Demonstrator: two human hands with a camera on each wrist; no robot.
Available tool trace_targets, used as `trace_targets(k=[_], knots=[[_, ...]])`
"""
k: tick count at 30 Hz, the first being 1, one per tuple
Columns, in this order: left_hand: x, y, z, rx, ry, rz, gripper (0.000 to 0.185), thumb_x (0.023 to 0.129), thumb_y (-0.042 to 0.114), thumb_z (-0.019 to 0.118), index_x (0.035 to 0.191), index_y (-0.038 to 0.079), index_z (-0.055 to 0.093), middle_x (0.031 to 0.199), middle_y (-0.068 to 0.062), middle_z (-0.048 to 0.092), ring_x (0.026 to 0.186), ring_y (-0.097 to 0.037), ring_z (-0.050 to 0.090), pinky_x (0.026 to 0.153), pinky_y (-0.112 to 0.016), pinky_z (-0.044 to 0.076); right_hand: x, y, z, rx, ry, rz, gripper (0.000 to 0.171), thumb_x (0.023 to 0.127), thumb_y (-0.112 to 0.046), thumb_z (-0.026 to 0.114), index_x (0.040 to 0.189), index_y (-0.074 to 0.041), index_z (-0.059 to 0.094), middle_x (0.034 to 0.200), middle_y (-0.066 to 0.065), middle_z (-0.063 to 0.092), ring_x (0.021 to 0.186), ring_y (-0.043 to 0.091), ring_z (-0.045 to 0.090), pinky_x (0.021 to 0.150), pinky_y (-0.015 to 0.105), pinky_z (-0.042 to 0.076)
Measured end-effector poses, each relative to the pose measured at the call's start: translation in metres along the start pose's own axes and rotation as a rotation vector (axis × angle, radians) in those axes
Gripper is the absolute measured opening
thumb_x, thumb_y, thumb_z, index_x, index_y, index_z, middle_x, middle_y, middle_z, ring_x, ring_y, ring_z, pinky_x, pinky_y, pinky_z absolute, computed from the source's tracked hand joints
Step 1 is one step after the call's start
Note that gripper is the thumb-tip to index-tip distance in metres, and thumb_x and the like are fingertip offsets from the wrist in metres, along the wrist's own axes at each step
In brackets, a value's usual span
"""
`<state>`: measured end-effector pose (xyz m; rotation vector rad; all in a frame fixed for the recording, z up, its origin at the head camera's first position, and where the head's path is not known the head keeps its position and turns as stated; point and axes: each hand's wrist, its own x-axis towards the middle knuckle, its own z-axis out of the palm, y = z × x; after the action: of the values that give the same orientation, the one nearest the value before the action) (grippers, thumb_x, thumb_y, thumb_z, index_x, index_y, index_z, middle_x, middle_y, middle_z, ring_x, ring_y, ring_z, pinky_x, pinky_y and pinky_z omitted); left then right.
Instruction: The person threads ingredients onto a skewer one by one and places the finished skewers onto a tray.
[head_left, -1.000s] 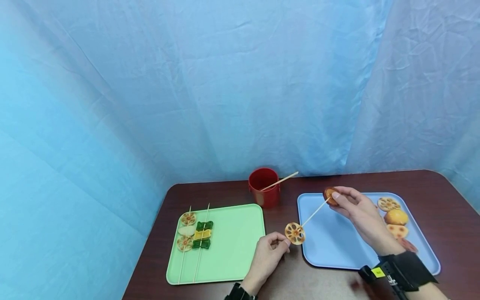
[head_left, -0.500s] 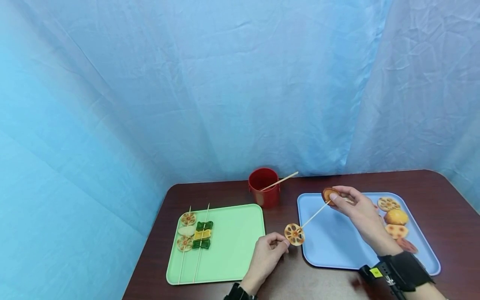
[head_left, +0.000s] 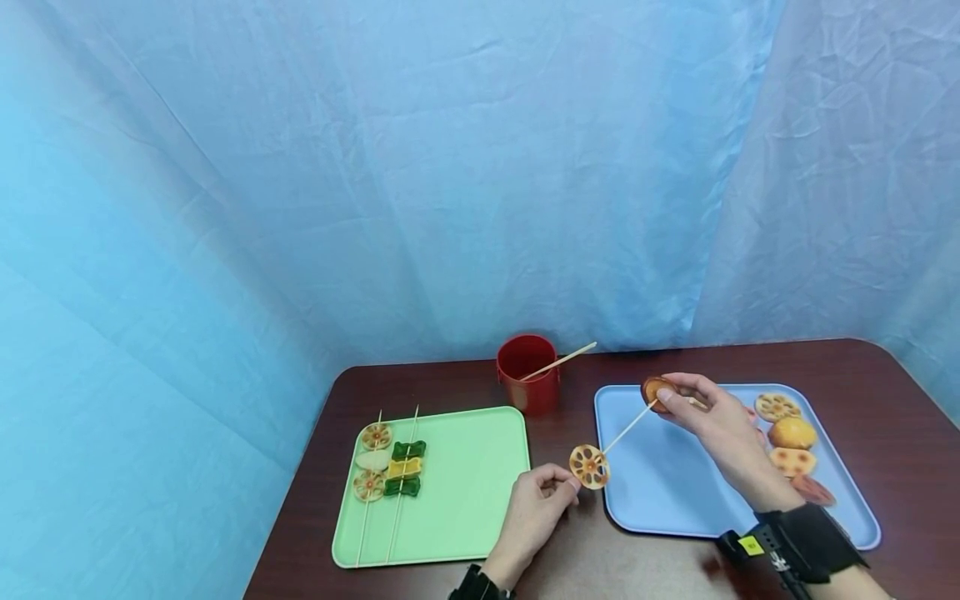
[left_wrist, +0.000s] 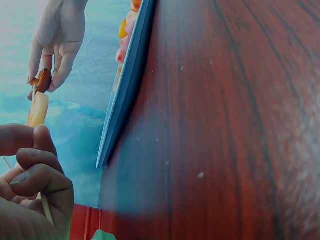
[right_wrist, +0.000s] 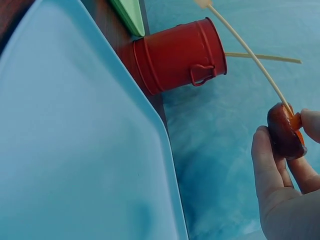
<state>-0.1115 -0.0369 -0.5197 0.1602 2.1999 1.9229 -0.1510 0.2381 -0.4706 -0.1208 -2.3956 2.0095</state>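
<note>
My left hand (head_left: 536,512) pinches a wooden skewer (head_left: 626,429) near a lotus root slice (head_left: 589,467) threaded on it. The skewer slants up and right to a toy brown mushroom (head_left: 655,393), held by my right hand (head_left: 720,433) between thumb and fingers. In the right wrist view, the skewer's end meets the orange underside of the mushroom (right_wrist: 286,134) beside its stem; how deep it goes cannot be seen. The left wrist view shows the lotus root slice (left_wrist: 38,110) edge-on, just past my left fingertips, and the lower skewer coming out below my curled fingers.
A green tray (head_left: 480,483) on the left bears two loaded skewers. Behind it stands a red bucket (head_left: 534,396) with a stick leaning out. Food pieces, including a yellow one (head_left: 792,433), line the right side of the blue tray (head_left: 660,508), partly behind my right wrist.
My right hand and the mushroom have shifted very slightly left, down the skewer. My left hand and the lotus root slice stay almost still.
</note>
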Motion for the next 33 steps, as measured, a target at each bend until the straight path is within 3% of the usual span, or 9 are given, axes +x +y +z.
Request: trace_targets(k=[4,12,21,29,33], knots=[[0.0,0.0,0.002,-0.013,0.011,0.001,0.02,0.093,0.013,0.07,0.092,-0.007,0.073,0.07,-0.008,0.068,0.051,-0.003,0.045,0.049,-0.017,0.036,-0.002,0.001,0.002,0.033,-0.024,-0.028,0.061,0.103,-0.037,0.065,0.144,0.003,0.047,0.119,0.0,0.065,0.1,0.002,0.067,0.085,0.023,0.057],[0.001,0.0,0.005,-0.02,0.038,-0.003,0.018,0.093,0.012,0.07,0.091,-0.006,0.073,0.068,0.0,0.066,0.052,-0.003,0.046,0.049,-0.017,0.035,-0.004,0.006,0.007,0.055,-0.016,-0.053,0.059,0.103,-0.036,0.065,0.143,0.004,0.046,0.117,0.0,0.063,0.1,0.003,0.068,0.086,0.026,0.057],[0.001,0.0,0.006,0.025,0.052,0.031,0.017,0.094,0.012,0.071,0.09,-0.004,0.073,0.069,-0.006,0.068,0.05,-0.002,0.047,0.048,-0.017,0.036,-0.005,0.008,0.008,0.046,-0.007,-0.093,0.052,0.104,-0.033,0.064,0.138,0.004,0.05,0.115,-0.005,0.068,0.101,0.005,0.07,0.086,0.03,0.058],[0.0,0.0,0.007,0.031,0.06,0.04,0.015,0.094,0.01,0.071,0.09,-0.004,0.074,0.07,-0.01,0.069,0.049,-0.002,0.046,0.047,-0.016,0.035,-0.006,0.006,0.01,-0.019,0.023,-0.066,0.054,0.102,-0.037,0.066,0.136,0.003,0.052,0.119,0.011,0.07,0.098,0.002,0.069,0.084,0.03,0.059],[0.0,0.0,0.008,0.038,0.068,0.05,0.014,0.093,0.009,0.071,0.089,-0.004,0.074,0.069,-0.008,0.068,0.049,-0.001,0.046,0.047,-0.016,0.035,-0.008,0.006,0.011,-0.01,0.018,-0.062,0.053,0.102,-0.036,0.066,0.135,0.003,0.052,0.119,0.011,0.069,0.098,0.002,0.069,0.084,0.028,0.059]])
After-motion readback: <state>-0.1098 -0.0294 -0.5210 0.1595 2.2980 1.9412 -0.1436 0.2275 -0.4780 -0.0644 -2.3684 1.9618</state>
